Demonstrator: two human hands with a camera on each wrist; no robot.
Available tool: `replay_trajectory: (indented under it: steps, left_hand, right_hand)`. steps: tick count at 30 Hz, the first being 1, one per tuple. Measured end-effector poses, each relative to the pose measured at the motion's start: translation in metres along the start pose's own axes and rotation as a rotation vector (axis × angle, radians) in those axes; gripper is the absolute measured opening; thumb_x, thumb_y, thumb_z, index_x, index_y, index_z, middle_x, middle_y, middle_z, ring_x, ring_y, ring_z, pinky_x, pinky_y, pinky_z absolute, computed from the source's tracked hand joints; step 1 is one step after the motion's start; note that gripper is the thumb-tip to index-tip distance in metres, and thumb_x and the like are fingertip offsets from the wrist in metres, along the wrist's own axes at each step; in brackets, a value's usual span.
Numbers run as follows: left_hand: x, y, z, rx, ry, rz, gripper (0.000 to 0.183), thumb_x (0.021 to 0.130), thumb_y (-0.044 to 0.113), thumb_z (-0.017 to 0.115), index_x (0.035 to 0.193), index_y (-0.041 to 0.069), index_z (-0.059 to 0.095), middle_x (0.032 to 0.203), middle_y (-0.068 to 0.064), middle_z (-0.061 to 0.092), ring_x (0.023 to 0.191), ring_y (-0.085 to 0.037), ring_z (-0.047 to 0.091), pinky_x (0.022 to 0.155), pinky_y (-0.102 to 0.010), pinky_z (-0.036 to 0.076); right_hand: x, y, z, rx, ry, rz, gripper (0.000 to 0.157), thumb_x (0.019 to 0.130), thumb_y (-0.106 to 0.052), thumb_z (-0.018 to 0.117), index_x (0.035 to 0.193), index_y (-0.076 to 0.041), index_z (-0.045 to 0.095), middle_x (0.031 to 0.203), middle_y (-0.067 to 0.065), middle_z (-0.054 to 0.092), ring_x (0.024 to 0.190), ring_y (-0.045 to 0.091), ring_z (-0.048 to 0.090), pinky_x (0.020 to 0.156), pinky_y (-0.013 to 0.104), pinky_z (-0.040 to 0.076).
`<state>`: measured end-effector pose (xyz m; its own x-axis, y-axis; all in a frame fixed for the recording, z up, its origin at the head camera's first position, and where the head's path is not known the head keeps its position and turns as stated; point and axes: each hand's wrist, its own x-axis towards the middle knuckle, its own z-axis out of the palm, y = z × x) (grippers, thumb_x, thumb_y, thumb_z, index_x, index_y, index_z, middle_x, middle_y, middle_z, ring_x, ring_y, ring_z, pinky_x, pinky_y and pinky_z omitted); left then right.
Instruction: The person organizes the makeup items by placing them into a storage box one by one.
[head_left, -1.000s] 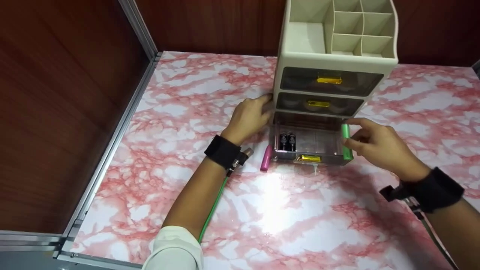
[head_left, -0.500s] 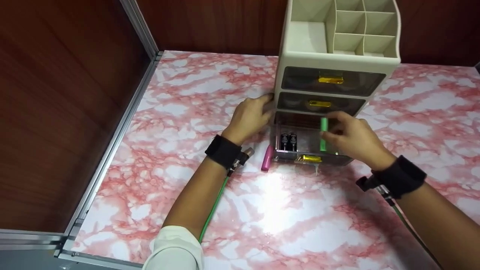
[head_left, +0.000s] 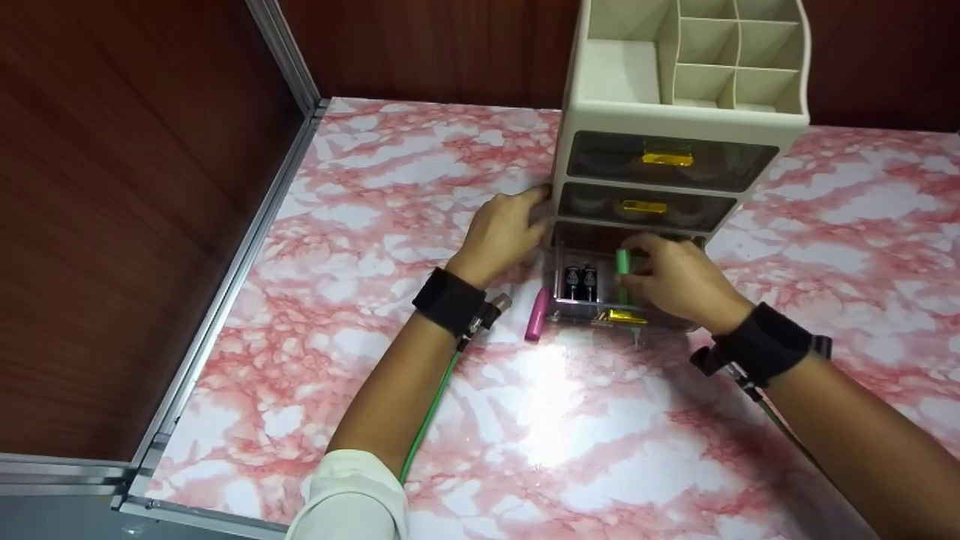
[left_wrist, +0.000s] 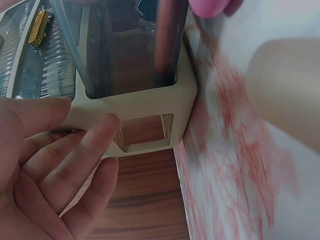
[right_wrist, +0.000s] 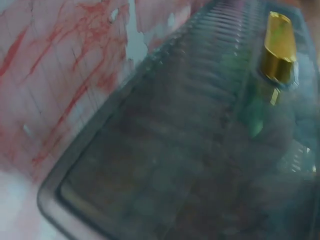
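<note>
In the head view, my right hand (head_left: 675,277) pinches a slim green tube (head_left: 623,262) upright between thumb and fingers, over the pulled-out clear bottom drawer (head_left: 664,323). The tube's lower end is inside the drawer. Two small black containers (head_left: 581,282) lie at the drawer's left side. My left hand (head_left: 501,231) rests against the left side of the cream drawer organizer (head_left: 690,118). The left wrist view shows this hand (left_wrist: 65,165) with fingers extended, touching the organizer's side wall (left_wrist: 145,103). The right wrist view has the drawer's dark front (right_wrist: 150,165), but no fingers.
A pink tube (head_left: 536,316) lies on the marbled tabletop (head_left: 360,330) just left of the drawer. Two upper drawers with gold handles (head_left: 667,156) are closed. Open compartments (head_left: 709,41) top the organizer. Wood panels (head_left: 427,52) stand behind and to the left.
My right hand has moved left with the green tube, from the drawer's right edge to over its middle, and lowered it. My left hand has stayed in place.
</note>
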<state>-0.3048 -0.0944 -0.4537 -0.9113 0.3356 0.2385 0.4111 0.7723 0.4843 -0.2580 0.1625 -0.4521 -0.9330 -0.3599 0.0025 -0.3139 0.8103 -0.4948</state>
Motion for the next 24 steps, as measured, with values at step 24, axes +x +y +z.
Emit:
replay_trajectory:
  steps: [24]
  left_hand:
    - [0.0,0.0,0.0,0.014,-0.006,0.003,0.042,0.095,0.029,0.063,0.134,0.012,0.058,0.109,-0.011,0.07,0.086,-0.026,0.068,0.073,-0.037,0.053]
  right_hand:
    - [0.016,-0.001,0.015,-0.055,-0.118,-0.051,0.035,0.093,-0.024,0.066,0.119,0.0,0.063,0.097,0.013,0.07,0.089,0.029,0.065,0.081,0.049,0.05]
